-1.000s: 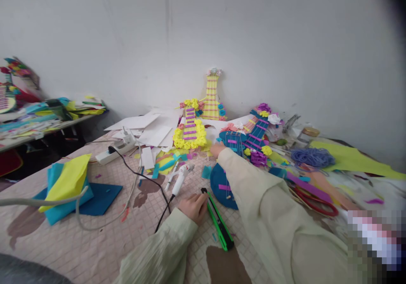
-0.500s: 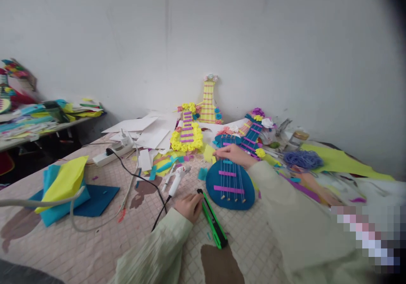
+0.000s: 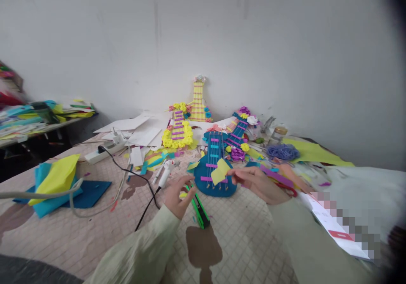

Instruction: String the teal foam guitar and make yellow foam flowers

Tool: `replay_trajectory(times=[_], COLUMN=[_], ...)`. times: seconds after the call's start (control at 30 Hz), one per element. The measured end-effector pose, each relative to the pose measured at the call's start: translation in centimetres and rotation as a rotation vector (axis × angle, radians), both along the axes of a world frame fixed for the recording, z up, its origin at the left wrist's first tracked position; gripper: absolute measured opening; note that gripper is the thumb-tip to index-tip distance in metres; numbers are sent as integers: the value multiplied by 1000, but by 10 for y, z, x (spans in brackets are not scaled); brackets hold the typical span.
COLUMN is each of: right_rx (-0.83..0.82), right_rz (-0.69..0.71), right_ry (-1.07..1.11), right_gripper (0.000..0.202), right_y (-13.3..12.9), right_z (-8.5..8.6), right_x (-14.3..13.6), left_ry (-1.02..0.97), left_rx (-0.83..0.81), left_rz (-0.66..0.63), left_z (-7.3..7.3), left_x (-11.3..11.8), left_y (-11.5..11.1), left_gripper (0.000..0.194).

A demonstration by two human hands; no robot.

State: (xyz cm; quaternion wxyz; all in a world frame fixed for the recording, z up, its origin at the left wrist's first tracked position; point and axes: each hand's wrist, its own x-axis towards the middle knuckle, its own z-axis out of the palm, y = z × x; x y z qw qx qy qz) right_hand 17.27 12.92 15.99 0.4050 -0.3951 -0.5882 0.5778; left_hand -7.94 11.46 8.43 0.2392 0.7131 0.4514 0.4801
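Moved nearer: yellow paper scrap (image 3: pixel 220 172), small, angular, pinched in right hand (image 3: pixel 263 185).

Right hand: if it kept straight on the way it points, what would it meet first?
Probably the blue guitar shape, behind the yellow piece that the right hand pinches; depth is unclear, so it might pass above.

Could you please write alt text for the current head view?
A person's right hand pinches a yellow paper piece in front of a blue guitar-shaped craft; the left hand, fingers apart, is by a green utility knife. A white glue gun is on the table.
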Motion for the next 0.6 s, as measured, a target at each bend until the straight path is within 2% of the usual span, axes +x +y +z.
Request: replay_trajectory(times=[0.1, 0.2, 0.3, 0.43, 0.5, 0.6], right_rx=[-65, -77, -97, -100, -29, 75], right_rz=[110, 166, 165, 133, 124, 113], right_ry=[4, 0, 32, 27, -50, -171], right_gripper=[23, 23, 23, 23, 25, 25], right_y=[-17, -26, -29, -28, -27, -26], right_z=[-4, -10, -16, -22, -25, -31], right_x=[-2, -5, -7, -4, -2, 0], left_ry=[-249, -347, -342, -295, -272, -300], left_rx=[-359, -525, -556, -526, -464, -382], left_rz=[-180, -376, -400, -320, -288, -268], left_z=[15, 18, 16, 20, 32, 63], left_x=[21, 37, 42, 36, 28, 8], left_y=[-10, -10, -9, -17, -24, -25], left_gripper=[52, 59, 42, 34, 30, 29])
